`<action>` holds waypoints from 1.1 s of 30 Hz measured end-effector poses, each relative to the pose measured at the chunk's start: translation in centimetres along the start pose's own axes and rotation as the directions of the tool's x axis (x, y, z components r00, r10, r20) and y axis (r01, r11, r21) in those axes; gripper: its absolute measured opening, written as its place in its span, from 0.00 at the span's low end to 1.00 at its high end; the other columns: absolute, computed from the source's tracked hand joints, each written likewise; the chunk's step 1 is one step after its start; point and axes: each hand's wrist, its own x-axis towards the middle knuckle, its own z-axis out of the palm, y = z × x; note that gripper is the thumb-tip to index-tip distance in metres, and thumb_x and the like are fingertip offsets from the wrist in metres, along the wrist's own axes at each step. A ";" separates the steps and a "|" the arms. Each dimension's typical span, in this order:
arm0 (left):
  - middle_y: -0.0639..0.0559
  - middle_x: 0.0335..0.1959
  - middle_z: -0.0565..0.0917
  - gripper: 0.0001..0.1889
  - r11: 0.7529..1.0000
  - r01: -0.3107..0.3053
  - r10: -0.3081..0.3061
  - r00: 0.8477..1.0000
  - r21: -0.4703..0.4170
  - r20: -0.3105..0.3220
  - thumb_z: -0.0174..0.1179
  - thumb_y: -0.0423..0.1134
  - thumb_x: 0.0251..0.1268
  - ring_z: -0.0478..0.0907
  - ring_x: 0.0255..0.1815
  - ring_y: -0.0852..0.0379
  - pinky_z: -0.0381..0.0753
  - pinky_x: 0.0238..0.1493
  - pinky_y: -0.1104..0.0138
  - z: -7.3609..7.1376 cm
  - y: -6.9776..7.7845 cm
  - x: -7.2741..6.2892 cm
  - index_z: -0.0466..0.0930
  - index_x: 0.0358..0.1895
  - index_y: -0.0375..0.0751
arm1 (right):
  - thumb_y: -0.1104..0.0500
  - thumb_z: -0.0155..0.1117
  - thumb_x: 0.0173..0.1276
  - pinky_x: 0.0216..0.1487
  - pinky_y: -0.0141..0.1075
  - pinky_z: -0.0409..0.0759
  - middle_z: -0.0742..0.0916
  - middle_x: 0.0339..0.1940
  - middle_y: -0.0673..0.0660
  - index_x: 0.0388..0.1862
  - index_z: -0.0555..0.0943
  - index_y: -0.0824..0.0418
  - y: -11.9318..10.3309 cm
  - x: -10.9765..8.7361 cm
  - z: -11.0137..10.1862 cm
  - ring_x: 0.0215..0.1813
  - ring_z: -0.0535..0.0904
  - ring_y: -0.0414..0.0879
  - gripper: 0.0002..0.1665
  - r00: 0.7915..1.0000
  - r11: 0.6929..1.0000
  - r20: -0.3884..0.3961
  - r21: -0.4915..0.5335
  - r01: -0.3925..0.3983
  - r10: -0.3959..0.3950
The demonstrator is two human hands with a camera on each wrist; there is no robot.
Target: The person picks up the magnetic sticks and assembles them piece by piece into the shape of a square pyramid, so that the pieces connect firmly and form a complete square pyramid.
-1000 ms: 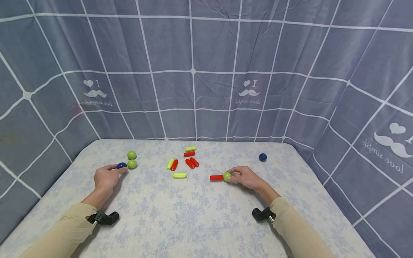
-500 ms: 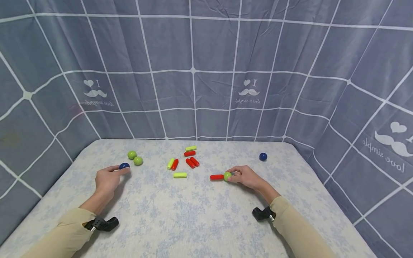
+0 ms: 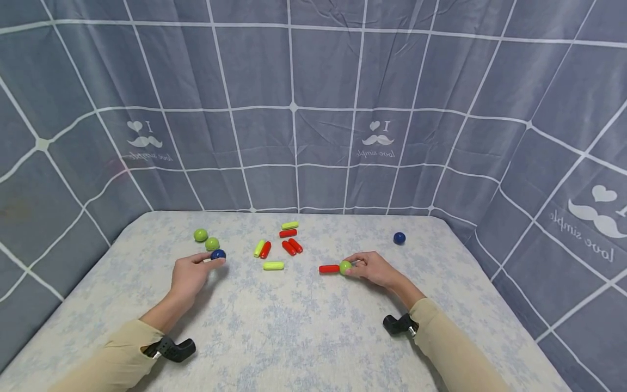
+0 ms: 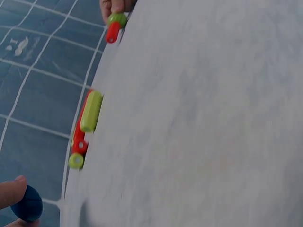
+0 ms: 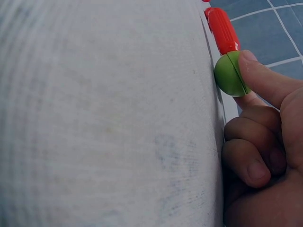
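Observation:
My left hand (image 3: 190, 275) pinches a blue ball (image 3: 217, 255) between thumb and fingers. Two green balls lie just past it: a nearer green ball (image 3: 212, 244) and a farther green ball (image 3: 200, 235). In the left wrist view the blue ball (image 4: 28, 204) shows between thumb and fingertip at the lower left. On the right, my right hand (image 3: 374, 269) pinches another green ball (image 5: 231, 74) between thumb and index finger, the other fingers curled. That ball touches the end of a red ribbed stick (image 3: 329, 269), the two in one line.
Mid-table lie several loose sticks, among them a yellow-green stick (image 3: 273, 266), a red stick (image 3: 288, 233) and another red stick (image 3: 265, 250). A second blue ball (image 3: 399, 238) rests at the back right. A grey gridded curtain (image 3: 323, 136) closes off the back and sides.
My left hand has carried the blue ball to the right. The nearer green ball has shifted right, away from the farther one. My right hand keeps its place on the green ball.

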 end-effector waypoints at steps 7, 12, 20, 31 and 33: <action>0.37 0.65 0.77 0.32 0.999 -0.053 0.054 0.990 -0.011 0.130 0.71 0.51 0.61 0.72 0.57 0.45 0.74 0.47 0.60 2.6 1.0 -1.1 0.79 0.64 0.36 | 0.49 0.71 0.67 0.29 0.33 0.59 0.66 0.17 0.46 0.56 0.85 0.58 0.0 -0.1 0.0 0.24 0.57 0.41 0.22 1.000 1.000 0.003 0.006 0.001 -0.001; 0.35 0.69 0.74 0.31 0.995 -0.081 0.091 0.967 -0.050 0.238 0.72 0.50 0.60 0.65 0.74 0.37 0.67 0.70 0.44 4.7 2.1 -1.6 0.80 0.63 0.36 | 0.49 0.71 0.67 0.27 0.31 0.59 0.67 0.17 0.46 0.56 0.85 0.57 0.0 -0.1 0.0 0.22 0.57 0.41 0.22 1.000 1.000 0.003 0.012 -0.003 0.003; 0.36 0.67 0.77 0.26 0.992 -0.114 0.127 0.946 -0.059 0.300 0.72 0.46 0.60 0.64 0.75 0.37 0.66 0.71 0.45 7.9 3.9 -2.4 0.83 0.59 0.35 | 0.50 0.71 0.67 0.26 0.31 0.59 0.67 0.17 0.47 0.57 0.84 0.58 0.1 0.0 0.0 0.22 0.57 0.42 0.22 1.000 0.999 0.008 0.036 0.006 -0.006; 0.40 0.61 0.82 0.25 0.986 -0.158 0.135 0.938 0.045 0.320 0.75 0.48 0.56 0.75 0.64 0.45 0.76 0.56 0.54 12.0 4.9 -2.2 0.87 0.55 0.41 | 0.50 0.72 0.67 0.28 0.32 0.60 0.68 0.18 0.47 0.56 0.85 0.57 0.0 -0.1 -0.1 0.23 0.58 0.42 0.22 1.000 1.000 0.005 0.025 -0.003 0.003; 0.39 0.62 0.82 0.25 0.982 -0.173 0.140 0.935 0.073 0.326 0.74 0.47 0.56 0.77 0.59 0.47 0.77 0.51 0.57 12.6 5.0 -2.3 0.86 0.56 0.40 | 0.50 0.71 0.67 0.29 0.32 0.61 0.69 0.18 0.47 0.56 0.85 0.58 0.2 0.0 -0.1 0.23 0.58 0.41 0.22 1.000 1.000 0.012 0.021 0.002 -0.002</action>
